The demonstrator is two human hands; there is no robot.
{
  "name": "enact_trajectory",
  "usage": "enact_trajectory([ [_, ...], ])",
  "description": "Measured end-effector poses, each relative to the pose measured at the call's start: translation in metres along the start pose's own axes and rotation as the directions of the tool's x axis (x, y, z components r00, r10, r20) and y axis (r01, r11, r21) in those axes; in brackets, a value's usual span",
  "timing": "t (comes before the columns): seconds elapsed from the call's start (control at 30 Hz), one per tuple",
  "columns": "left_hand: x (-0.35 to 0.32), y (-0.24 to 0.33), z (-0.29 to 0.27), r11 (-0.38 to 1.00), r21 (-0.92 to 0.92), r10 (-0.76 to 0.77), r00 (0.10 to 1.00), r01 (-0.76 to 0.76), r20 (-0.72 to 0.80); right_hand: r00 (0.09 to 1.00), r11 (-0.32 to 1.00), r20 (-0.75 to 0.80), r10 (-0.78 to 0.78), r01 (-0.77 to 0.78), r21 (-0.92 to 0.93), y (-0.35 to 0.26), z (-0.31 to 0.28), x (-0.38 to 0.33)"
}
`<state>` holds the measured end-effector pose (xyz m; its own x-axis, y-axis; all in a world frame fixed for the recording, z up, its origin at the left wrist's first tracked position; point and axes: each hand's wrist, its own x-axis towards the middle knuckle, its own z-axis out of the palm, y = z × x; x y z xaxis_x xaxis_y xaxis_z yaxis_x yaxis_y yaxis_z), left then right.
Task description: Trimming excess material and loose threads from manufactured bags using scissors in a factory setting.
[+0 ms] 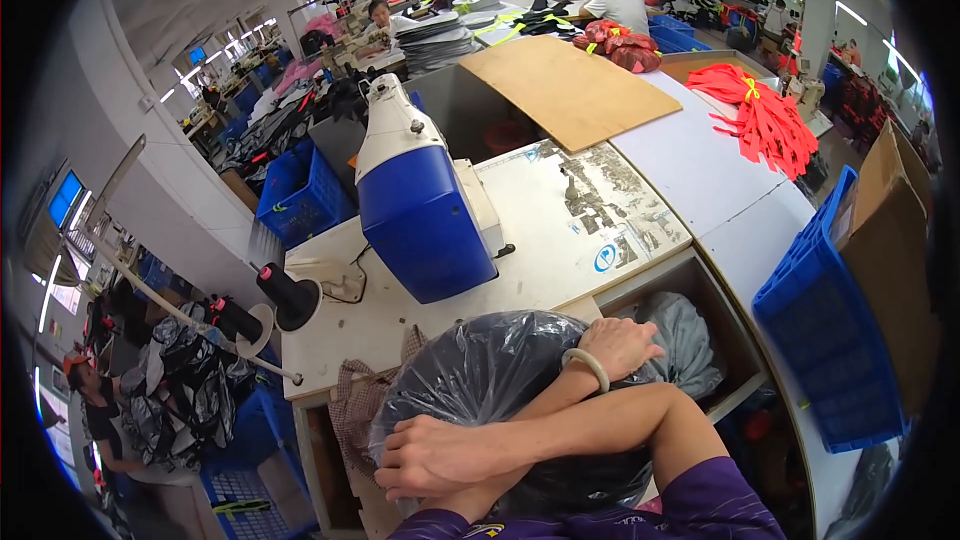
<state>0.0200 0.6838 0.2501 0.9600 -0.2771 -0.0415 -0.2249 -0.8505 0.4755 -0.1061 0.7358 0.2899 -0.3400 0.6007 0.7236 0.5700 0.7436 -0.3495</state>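
My arms lie crossed on a large, rounded bundle (480, 360) of dark stuff in clear plastic. The right forearm passes over the left one. My left hand (618, 342), with a pale bangle (588, 368) at its wrist, rests on the right side of the bundle, beside a grey plastic-wrapped bag (682, 340). Its fingers are loosely bent and nothing shows in them. On the left side my right hand (430, 453) rests near my left elbow, fingers a little bent and apart, holding nothing that I can see. Their tips are partly hidden.
Just beyond stands a blue and white sewing machine (420, 215) on a worn white table (540, 230). Black thread cones (290, 297) are at left. A blue crate (830, 330) and cardboard box (900, 250) stand at right. Red strips (760, 120) lie farther back; several people sit beyond.
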Motion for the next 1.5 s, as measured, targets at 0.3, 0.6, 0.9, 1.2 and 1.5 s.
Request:
enact_trajectory([
  [0.3,-0.002,-0.004,0.002,1.000,-0.002,0.014,1.000,-0.014,-0.022,0.979,0.991,0.158,0.129,-0.123,-0.046,0.012,0.008,-0.006],
  [0.6,-0.005,-0.004,0.001,1.000,-0.015,0.007,0.998,-0.008,-0.063,0.819,0.946,0.481,0.312,-0.219,-0.241,0.015,0.013,-0.015],
  [0.9,-0.006,-0.007,0.002,0.998,-0.051,0.040,0.996,-0.045,-0.082,0.822,0.946,0.479,0.309,-0.214,-0.243,0.017,0.015,-0.019],
  [1.2,-0.007,-0.001,-0.004,0.999,-0.029,0.017,0.998,-0.018,-0.053,0.895,0.964,0.368,0.254,-0.202,-0.174,0.018,0.018,-0.023],
  [1.5,-0.005,-0.006,0.001,0.998,-0.048,0.034,0.997,-0.038,-0.071,0.833,0.956,0.480,0.275,-0.182,-0.231,0.017,0.015,-0.023],
])
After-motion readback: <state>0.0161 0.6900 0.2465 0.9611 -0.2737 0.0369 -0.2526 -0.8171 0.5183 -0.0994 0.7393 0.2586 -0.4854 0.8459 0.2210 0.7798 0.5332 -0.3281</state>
